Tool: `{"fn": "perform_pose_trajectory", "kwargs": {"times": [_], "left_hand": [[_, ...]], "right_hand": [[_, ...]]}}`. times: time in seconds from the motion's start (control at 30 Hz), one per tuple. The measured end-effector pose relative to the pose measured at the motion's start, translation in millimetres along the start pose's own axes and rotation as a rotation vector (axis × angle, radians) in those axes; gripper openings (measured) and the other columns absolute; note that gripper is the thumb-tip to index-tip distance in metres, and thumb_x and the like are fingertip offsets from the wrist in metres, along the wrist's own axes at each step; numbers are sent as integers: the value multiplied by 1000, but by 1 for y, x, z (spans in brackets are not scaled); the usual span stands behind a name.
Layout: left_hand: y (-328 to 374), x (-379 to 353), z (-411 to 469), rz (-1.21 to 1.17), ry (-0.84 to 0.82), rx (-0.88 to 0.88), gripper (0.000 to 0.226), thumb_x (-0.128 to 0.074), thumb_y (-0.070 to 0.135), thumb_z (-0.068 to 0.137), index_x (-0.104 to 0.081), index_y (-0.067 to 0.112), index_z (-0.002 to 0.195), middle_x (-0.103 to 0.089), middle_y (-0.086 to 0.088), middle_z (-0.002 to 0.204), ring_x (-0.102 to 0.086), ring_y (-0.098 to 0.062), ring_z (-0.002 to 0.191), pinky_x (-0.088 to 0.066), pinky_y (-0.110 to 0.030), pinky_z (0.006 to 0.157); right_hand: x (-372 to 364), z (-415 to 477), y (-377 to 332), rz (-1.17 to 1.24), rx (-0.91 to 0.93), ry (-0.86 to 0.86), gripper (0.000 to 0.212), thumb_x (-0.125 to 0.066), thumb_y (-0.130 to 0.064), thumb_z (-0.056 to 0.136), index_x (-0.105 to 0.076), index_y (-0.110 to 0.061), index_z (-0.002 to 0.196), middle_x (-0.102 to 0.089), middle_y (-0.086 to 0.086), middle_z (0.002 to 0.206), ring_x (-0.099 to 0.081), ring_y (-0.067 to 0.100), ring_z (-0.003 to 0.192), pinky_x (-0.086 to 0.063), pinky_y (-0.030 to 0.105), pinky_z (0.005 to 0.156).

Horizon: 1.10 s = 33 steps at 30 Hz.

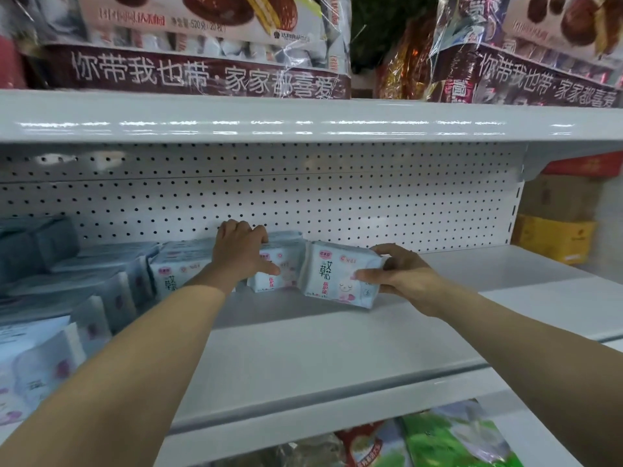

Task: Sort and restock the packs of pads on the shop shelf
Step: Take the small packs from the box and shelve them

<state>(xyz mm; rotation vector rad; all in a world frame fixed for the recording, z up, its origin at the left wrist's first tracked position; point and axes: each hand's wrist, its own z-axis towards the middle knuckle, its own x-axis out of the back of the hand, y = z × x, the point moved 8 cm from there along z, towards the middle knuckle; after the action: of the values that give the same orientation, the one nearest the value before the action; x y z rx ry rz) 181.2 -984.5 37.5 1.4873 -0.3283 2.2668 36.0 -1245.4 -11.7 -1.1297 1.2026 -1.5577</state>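
Observation:
A white pack of pads [333, 278] with pink print stands near the middle of the white shelf [303, 358]. My right hand [401, 274] grips its right end, thumb on the front and fingers over the top. Just left of it a second pack [283, 264] stands against the pegboard; my left hand [241, 251] holds it from above, fingers curled over its top and thumb on its front. More of the same packs [175, 267] stand in a row to the left, partly hidden by my left forearm.
Stacks of white and pale blue packs [67, 298] fill the shelf's left side, with grey-blue packs [33, 244] behind. Snack boxes [202, 45] sit on the shelf above. Yellow and brown cartons [556, 237] stand beyond the right end. Bright bags [438, 439] lie on the shelf below.

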Motion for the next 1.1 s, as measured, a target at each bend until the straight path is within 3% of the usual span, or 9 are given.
{"fn": "perform_pose_trajectory", "kwargs": {"times": [0.17, 0.37, 0.5, 0.57, 0.67, 0.8, 0.97, 1.1], "left_hand": [[-8, 23, -10, -218, 40, 53, 76, -73, 69, 72, -55, 28, 133, -55, -4, 133, -33, -28, 134, -28, -36, 106], [-7, 45, -33, -360, -2, 14, 58, -68, 68, 78, -64, 30, 122, -59, 2, 125, -33, -24, 133, -35, -36, 98], [-9, 44, -43, -324, -72, -54, 76, -51, 91, 52, -66, 42, 107, -64, 10, 108, -42, -20, 118, -38, -33, 90], [-11, 39, -47, -297, -100, -75, 70, -64, 85, 53, -67, 42, 109, -64, 9, 102, -44, -20, 113, -36, -31, 84], [-9, 37, -53, -259, -43, -83, 60, -85, 57, 65, -66, 36, 118, -65, 4, 105, -45, -20, 112, -33, -29, 83], [-6, 36, -56, -232, -11, -69, 60, -85, 50, 69, -64, 32, 122, -62, 2, 102, -42, -23, 117, -34, -30, 92], [-6, 35, -60, -216, 21, -46, 54, -78, 52, 77, -60, 35, 125, -53, 8, 94, -35, -24, 124, -28, -32, 104], [-1, 35, -69, -134, 0, 5, 57, -73, 55, 81, -56, 37, 132, -60, 2, 126, -31, -25, 135, -18, -43, 119]], "right_hand": [[-22, 5, -8, -74, 26, -57, 61, -96, -11, 64, -65, -22, 116, -73, 10, 112, -73, 23, 103, -59, 43, 94], [-65, 16, -24, -126, 70, -112, 66, -95, -26, 55, -57, -26, 109, -67, 19, 116, -70, 33, 106, -58, 51, 92], [-92, 27, -27, -200, 88, -163, 52, -93, -23, 61, -57, -28, 99, -71, 19, 109, -71, 34, 103, -57, 55, 91], [-97, 31, -26, -233, 95, -134, 51, -92, -31, 54, -59, -34, 92, -70, 20, 109, -70, 35, 104, -57, 56, 91], [-97, 39, -22, -282, 101, -62, 47, -88, -38, 47, -62, -40, 86, -69, 17, 108, -67, 37, 106, -55, 56, 93], [-100, 36, -25, -374, 117, -2, 41, -84, -36, 55, -59, -45, 85, -69, 12, 105, -66, 34, 103, -54, 52, 93], [-102, 32, -32, -551, 134, 61, 37, -81, -20, 80, -57, -26, 108, -64, 7, 112, -61, 28, 102, -51, 36, 88], [-101, 25, -39, -684, 172, 114, 37, -79, -25, 82, -57, -31, 112, -58, 4, 119, -59, 23, 105, -48, 31, 88]]}}
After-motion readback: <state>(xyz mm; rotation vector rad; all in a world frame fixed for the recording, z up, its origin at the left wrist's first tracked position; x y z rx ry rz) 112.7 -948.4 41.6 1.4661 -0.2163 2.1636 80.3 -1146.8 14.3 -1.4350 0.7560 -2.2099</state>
